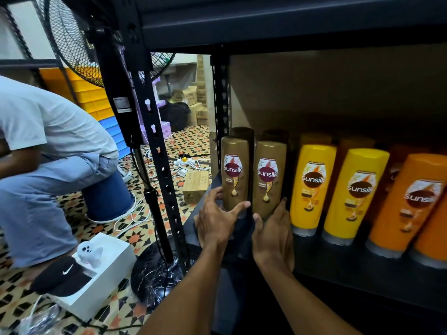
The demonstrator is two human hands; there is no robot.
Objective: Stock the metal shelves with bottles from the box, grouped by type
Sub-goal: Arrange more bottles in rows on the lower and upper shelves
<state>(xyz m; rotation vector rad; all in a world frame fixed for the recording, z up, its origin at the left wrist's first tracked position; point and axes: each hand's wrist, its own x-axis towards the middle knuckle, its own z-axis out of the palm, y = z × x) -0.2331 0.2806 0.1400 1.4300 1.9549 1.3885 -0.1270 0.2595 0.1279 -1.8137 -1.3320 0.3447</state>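
Two brown Sunsilk bottles stand cap-down at the left end of the black metal shelf [338, 269]. My left hand [217, 218] wraps the base of the left brown bottle [234, 172], thumb across its front. My right hand [273, 235] cups the base of the right brown bottle [269, 177]. More brown bottles stand behind them. To the right are two yellow bottles [312, 187], then orange bottles [406, 204], in rows running back into the shade. The box is not in view.
The shelf's perforated black upright [159, 153] stands left of my arms, with a pedestal fan pole [150, 201] beside it. A seated person [48, 153] is at the left. A white box with a black cap [79, 274], cables and a small carton [194, 186] lie on the patterned floor.
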